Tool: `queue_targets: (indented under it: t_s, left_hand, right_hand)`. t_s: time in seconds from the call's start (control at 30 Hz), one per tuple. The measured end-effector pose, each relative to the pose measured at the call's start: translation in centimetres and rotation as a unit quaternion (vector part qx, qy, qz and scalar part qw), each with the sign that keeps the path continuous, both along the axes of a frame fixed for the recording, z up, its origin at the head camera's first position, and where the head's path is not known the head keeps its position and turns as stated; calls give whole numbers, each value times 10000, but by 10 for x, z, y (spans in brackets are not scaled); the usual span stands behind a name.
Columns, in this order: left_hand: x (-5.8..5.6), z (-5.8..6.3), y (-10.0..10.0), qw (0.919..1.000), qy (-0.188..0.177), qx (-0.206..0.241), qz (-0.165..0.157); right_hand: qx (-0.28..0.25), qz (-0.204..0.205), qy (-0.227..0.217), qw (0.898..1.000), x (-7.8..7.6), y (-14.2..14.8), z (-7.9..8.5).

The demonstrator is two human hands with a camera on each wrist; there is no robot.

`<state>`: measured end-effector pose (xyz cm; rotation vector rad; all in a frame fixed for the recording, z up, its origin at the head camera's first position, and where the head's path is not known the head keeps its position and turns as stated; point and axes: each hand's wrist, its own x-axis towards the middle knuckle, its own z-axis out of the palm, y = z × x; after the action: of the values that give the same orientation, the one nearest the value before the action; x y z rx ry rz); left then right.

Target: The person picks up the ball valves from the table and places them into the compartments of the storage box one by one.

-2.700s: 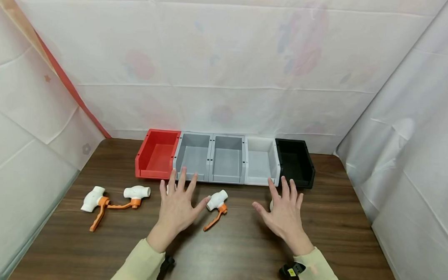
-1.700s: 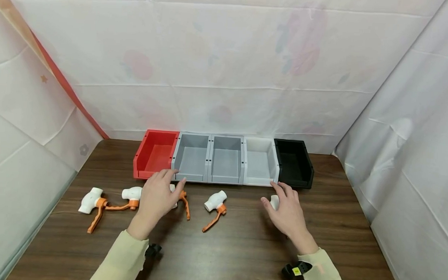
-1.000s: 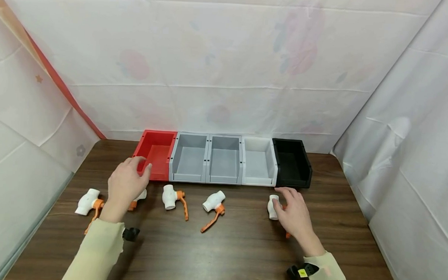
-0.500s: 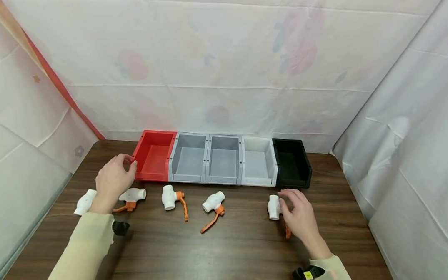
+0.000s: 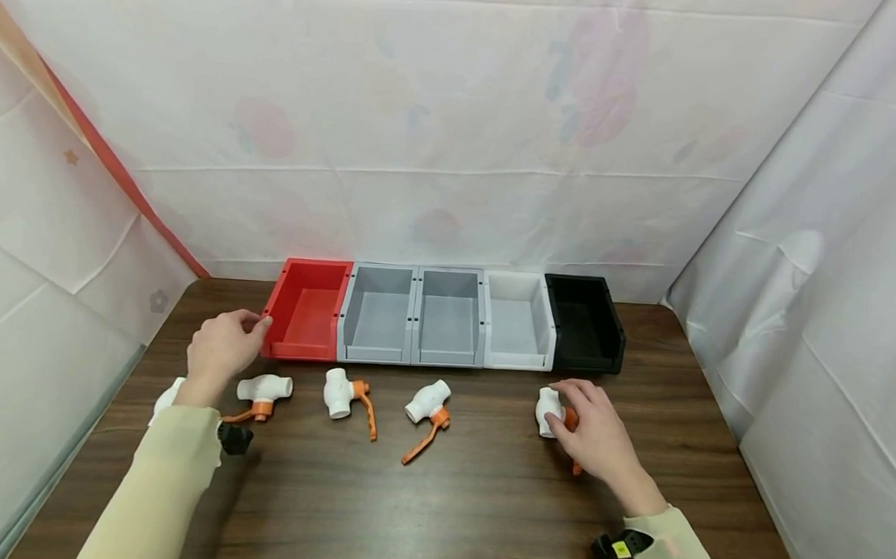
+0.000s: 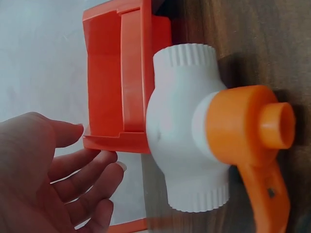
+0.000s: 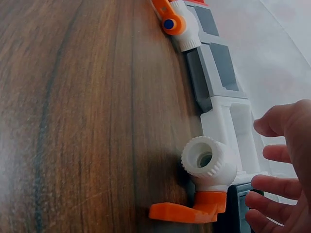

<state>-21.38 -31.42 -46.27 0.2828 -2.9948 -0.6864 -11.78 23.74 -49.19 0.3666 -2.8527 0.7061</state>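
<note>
A person in pale yellow sleeves [image 5: 162,475] works at a dark wood-grain tabletop [image 5: 438,517], hands at either end of a row of five bins. The left hand [image 5: 225,349], its fingers loosely bent and the thumb parted from them, is at the outer side of the red bin [image 5: 309,319]; whether it touches the rim cannot be told. The right hand [image 5: 597,429], also loosely bent with a wide gap between thumb and fingers, is just beside the rightmost valve [image 5: 547,413], a white fitting with an orange handle lying in front of the white bin [image 5: 519,324] and near the black bin [image 5: 584,327]. Four similar valves lie to its left: the far-left valve [image 5: 165,399], partly hidden by the left arm; a second valve [image 5: 265,387] before the red bin; a third valve [image 5: 338,395] before the left gray bin [image 5: 380,317]; and a fourth valve [image 5: 428,401] before the right gray bin [image 5: 449,320]. A yellow label [image 5: 620,550] shows on the black device [image 5: 638,540] at the right wrist, its print too small to read; another dark device [image 5: 235,439] sits at the left wrist. In the right wrist view, one orange handle bears a blue dot [image 7: 168,24]. Faded pink and blue prints mark the backdrop cloth [image 5: 441,104], with an orange star [image 5: 71,157] at left.
</note>
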Motion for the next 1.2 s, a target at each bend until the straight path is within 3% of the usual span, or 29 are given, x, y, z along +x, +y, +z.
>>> queue_targets:
  t_s: [0.37,0.63,1.2]
  left_hand:
    - [-7,5,-6,9979,-619,213,-16]
    - [-6,3,-8,9946,-756,676,218]
    - [-9,-7,-12,9874,-1117,1093,251]
  right_hand:
    - [232,143,-166,9995,-1,0,-6]
    - [293,281,-173,9990,-1,-1,-8]
    - [572,84,-630,9963,-3,-8,-11]
